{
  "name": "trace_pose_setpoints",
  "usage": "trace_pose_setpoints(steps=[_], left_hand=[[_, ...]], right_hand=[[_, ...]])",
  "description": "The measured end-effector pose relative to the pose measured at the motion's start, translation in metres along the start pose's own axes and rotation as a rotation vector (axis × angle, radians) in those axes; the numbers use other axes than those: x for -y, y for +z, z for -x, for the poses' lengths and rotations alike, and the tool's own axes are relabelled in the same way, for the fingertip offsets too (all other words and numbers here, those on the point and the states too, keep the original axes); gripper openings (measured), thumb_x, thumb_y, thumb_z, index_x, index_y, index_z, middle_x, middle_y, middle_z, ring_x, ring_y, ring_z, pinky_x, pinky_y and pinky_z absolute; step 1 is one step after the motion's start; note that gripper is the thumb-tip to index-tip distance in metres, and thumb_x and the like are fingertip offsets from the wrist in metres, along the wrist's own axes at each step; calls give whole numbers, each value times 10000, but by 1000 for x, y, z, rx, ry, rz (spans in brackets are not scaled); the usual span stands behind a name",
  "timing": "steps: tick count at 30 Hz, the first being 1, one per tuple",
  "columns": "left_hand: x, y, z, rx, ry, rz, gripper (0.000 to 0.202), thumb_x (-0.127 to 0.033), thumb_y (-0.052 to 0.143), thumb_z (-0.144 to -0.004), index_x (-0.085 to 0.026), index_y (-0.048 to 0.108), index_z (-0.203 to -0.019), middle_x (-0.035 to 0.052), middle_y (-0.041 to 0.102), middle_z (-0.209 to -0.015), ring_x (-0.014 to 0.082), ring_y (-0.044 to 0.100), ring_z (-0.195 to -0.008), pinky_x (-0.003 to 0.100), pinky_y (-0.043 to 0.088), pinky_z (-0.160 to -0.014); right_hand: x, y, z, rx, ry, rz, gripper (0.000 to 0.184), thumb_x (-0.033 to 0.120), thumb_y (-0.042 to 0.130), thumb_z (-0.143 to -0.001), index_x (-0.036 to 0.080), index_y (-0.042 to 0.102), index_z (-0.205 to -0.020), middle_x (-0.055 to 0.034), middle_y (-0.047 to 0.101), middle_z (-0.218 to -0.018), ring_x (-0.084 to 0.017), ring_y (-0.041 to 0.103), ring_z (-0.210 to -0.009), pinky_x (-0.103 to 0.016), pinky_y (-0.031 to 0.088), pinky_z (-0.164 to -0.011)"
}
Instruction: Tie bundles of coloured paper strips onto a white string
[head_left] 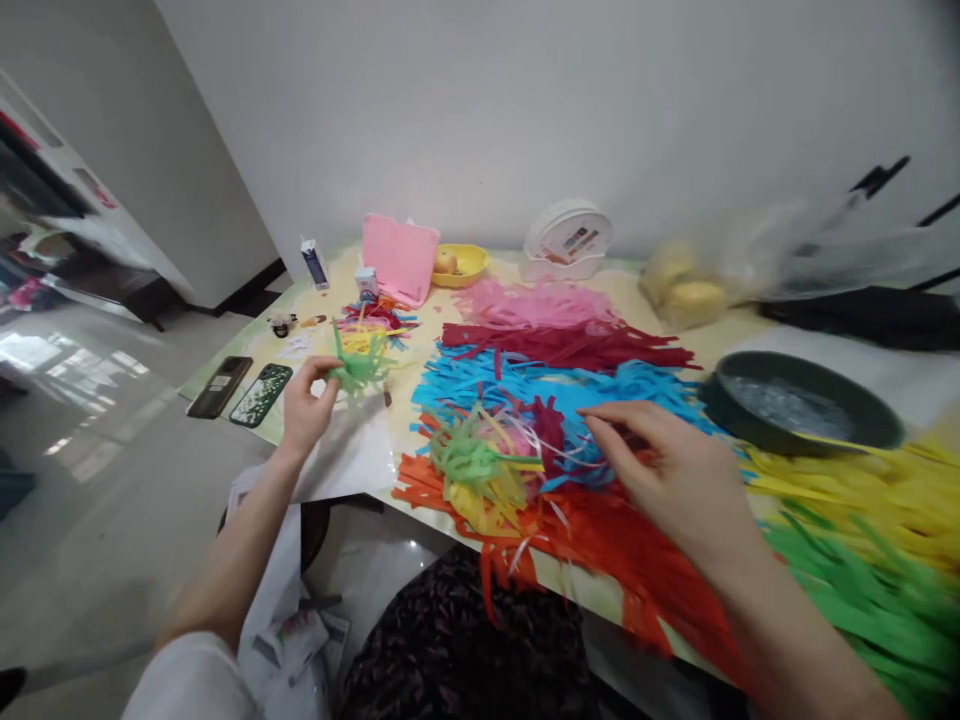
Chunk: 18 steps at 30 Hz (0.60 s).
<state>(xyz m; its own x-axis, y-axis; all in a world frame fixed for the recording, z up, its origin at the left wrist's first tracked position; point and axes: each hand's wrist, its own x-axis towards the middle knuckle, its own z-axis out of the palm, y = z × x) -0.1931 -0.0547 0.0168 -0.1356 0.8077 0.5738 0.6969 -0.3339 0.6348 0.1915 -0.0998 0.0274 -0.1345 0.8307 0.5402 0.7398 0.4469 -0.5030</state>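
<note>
My left hand (307, 405), on the left of the table, is closed on a green paper tassel (361, 365) whose cut strips spread out from the fingers. Over the fringed paper on the right, my right hand (664, 465) has its thumb and forefinger pinched together; what they hold, if anything, is too small to make out. Below its fingertips lie blue fringed paper (487, 375) and a dark red piece. To its left sits a bundle of green and yellow tassels (472, 460) with thin white ribbon. Orange-red fringed paper (600, 535) hangs over the front edge.
Two phones (259, 396) lie at the left edge. Along the wall stand a drink carton (314, 265), a pink tablet case (400, 255), a yellow fruit bowl (472, 266) and a white rack (568, 240). A dark green bowl (720, 405) and yellow strips (870, 490) are at right.
</note>
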Motion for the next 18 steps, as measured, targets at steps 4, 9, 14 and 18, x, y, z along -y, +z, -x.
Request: trace_pose_setpoints(steps=[4, 9, 14, 18], left_hand=[[-38, -1, 36, 86, 333, -12, 137, -149, 539, -859, -211, 651, -909, 43, 701, -922, 175, 639, -894, 330, 505, -839], [-62, -13, 61, 424, 444, -35, 213, -120, 503, -892, -246, 662, -959, 50, 717, -995, 172, 651, -931, 344, 515, -861], [-68, -39, 68, 484, 143, 51, 398, -225, 576, -877, -269, 544, -1270, 103, 532, -1401, 249, 511, -1290, 417, 459, -1058], [-51, -29, 45, 601, 102, 17, 388, -185, 494, -898, -245, 568, -1275, 51, 697, -1142, 208, 659, -1032, 328, 543, -905]], right_hand=[[55, 25, -42, 84, -24, -301, 193, 324, 562, -914, 202, 697, -978, -54, 723, -924, -188, 662, -800, -300, 508, -713], [101, 74, -62, 523, -36, -663, 89, 226, 642, -851, 173, 677, -914, -9, 698, -762, -139, 620, -651, -243, 479, -604], [127, 97, -45, 459, -171, -465, 90, 109, 641, -842, 178, 640, -784, -21, 691, -767, -154, 622, -730, -265, 469, -686], [141, 98, -36, 354, -183, -601, 106, 147, 615, -888, 192, 654, -976, -32, 709, -894, -156, 641, -792, -272, 500, -740]])
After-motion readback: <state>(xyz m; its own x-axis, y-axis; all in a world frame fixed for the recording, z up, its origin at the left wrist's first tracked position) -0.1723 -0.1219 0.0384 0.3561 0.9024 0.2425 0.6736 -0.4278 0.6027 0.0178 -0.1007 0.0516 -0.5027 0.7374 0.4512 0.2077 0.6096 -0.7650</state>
